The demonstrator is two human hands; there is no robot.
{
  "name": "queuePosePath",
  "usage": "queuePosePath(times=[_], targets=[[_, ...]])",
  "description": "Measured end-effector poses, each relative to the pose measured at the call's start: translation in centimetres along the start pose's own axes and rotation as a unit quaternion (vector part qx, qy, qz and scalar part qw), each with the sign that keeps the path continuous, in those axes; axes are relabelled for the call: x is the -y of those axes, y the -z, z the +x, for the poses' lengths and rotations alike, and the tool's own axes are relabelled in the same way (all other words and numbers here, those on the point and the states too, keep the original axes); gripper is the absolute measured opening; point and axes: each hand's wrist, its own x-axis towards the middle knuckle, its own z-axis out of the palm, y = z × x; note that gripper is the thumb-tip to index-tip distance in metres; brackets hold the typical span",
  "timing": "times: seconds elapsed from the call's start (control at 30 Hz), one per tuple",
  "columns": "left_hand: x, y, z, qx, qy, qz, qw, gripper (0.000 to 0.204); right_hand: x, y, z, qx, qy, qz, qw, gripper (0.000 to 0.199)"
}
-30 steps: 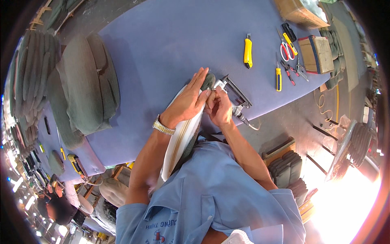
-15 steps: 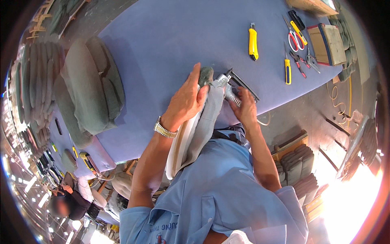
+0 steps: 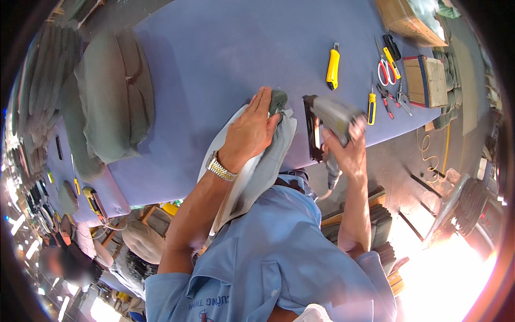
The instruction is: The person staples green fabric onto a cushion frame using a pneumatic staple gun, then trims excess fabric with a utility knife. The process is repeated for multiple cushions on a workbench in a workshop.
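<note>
Right hand [image 3: 351, 153] lifted staple gun [image 3: 330, 121], left hand [image 3: 249, 131] pressing fabric panel [image 3: 257, 166]

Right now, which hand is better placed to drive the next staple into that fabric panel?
Right. The right hand grips the staple gun, beside the fabric-covered panel. The left hand lies flat on the panel, pinning it at the table edge.

Staple gun [image 3: 332, 115] motion-blurred; cardboard box [image 3: 402, 19] cut off

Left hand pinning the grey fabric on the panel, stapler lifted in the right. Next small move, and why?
Probably bring the staple gun in the right hand back down beside the left hand: it hangs clear of the grey fabric, which the left hand presses flat.
</note>
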Motion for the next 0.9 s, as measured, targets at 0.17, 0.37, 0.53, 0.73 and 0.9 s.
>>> queuePosePath(times=[0.17,0.37,0.53,0.73,0.9], targets=[[0.6,-1.0,-0.3,-0.009,-0.027,0.032,0.999,0.072,4.7,-0.3,-0.6,0.093,0.245,0.022,0.965,0.063],[-0.3,-0.4,-0.1,0.013,0.019,0.015,1.0,0.078,3.1,-2.4,0.3,0.116,0.183,0.005,0.976,0.062],[-0.2,-0.3,-0.1,0.02,0.028,0.004,0.999,0.075,1.4,-2.4,0.7,0.112,0.127,0.024,0.985,0.061],[-0.3,0.2,0.2,0.041,0.026,0.006,0.999,0.073,1.2,-1.8,1.7,0.149,0.124,0.038,0.98,0.061],[-0.1,0.1,0.1,0.03,0.014,0.002,0.999,0.074,1.3,-1.8,2.5,0.176,0.124,0.036,0.976,0.061]])
